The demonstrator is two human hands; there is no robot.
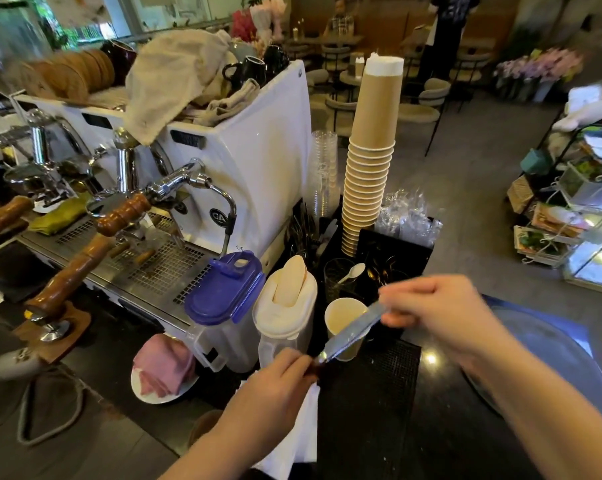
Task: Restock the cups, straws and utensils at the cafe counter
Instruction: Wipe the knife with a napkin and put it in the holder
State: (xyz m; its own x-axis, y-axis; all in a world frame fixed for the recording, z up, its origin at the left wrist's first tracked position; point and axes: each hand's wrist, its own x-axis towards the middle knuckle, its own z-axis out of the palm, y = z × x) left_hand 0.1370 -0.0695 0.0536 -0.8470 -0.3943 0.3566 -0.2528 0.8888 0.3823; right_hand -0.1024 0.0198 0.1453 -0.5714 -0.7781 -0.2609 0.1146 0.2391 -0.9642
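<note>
Holding the knife (348,336) by its dark handle, the left hand (278,379) grips tight. The blade slants up and right over a paper cup (341,317), where the right hand (438,313) pinches its tip.

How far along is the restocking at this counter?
Cups look done: a tall stack of paper cups stands by the clear cups, with wrapped cutlery in its black box. In hand: the left hand and right hand hold a knife above a single paper cup. It is not yet put away.
</note>
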